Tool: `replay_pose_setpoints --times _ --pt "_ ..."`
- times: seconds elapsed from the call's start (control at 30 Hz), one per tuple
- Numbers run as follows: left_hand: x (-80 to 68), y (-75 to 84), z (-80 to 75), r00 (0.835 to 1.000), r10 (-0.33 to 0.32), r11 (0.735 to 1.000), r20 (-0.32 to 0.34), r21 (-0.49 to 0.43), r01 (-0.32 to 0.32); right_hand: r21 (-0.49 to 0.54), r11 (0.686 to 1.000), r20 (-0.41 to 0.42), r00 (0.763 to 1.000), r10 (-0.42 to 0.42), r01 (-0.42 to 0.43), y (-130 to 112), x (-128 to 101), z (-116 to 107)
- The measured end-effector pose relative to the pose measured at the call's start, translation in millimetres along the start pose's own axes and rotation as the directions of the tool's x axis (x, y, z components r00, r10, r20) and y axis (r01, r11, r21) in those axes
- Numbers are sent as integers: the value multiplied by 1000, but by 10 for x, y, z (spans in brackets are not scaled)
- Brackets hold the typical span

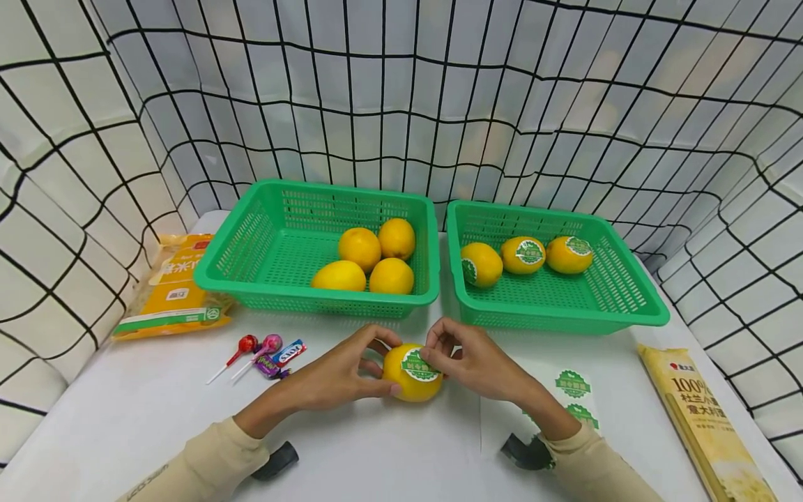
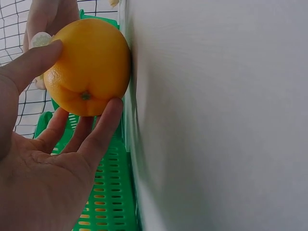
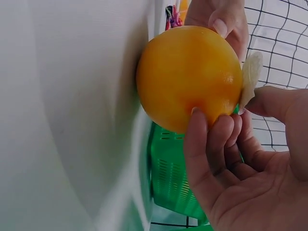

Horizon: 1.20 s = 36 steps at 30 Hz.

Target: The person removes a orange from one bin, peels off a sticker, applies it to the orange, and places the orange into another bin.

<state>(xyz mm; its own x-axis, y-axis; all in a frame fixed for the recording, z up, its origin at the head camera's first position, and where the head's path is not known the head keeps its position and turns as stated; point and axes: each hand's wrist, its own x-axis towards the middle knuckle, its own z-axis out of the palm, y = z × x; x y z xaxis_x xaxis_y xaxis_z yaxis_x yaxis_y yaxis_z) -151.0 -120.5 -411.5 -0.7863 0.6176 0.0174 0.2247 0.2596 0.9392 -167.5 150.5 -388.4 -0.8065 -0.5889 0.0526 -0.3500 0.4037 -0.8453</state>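
Orange (image 1: 412,374) on the surface (image 1: 351,453), gripped by curled left hand (image 1: 339,373). Sticker (image 1: 419,365) pinched under right hand (image 1: 479,362), one edge lifted. Likely to crease or sit crooked if pressed unevenly; fruit could roll from a loosened grip.

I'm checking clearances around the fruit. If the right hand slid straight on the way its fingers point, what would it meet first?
The right hand points left, its fingers already on the round yellow-orange fruit with the green sticker. Beyond that it would probably meet the left hand gripping the fruit's other side.
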Motion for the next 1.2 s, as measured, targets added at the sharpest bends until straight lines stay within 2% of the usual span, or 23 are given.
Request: replay_pose_setpoints --times 0.17,0.37,0.5,0.73,0.87,1.0,1.1,1.2 --pt "1 -11 0 1000 1 1000 0 -7 -1 -115 991 -65 995 -72 64 -43 -43 -10" --pt "10 -15 -2 1000 -11 999 15 -38 12 -228 958 -101 974 -203 176 -57 -102 29" --pt "13 -16 -8 1000 -18 999 20 -48 19 -298 937 -127 965 -228 182 -20 -123 105" --pt "4 -31 -16 1000 -10 999 13 -50 11 -362 915 -193 946 -262 179 1 -122 226" --pt "-5 -36 -15 1000 -16 999 6 -49 16 -369 913 -190 948 -256 173 -7 -123 231" --pt "-3 -35 -15 1000 -28 999 2 -44 28 -303 940 -204 952 -227 159 -23 -148 139" --pt "1 -34 -24 999 -42 998 -2 -44 42 -252 948 -238 938 -253 192 -19 -162 57" --pt "6 -34 -37 999 -46 998 -1 -50 46 -262 928 -230 917 -325 263 13 -155 25"
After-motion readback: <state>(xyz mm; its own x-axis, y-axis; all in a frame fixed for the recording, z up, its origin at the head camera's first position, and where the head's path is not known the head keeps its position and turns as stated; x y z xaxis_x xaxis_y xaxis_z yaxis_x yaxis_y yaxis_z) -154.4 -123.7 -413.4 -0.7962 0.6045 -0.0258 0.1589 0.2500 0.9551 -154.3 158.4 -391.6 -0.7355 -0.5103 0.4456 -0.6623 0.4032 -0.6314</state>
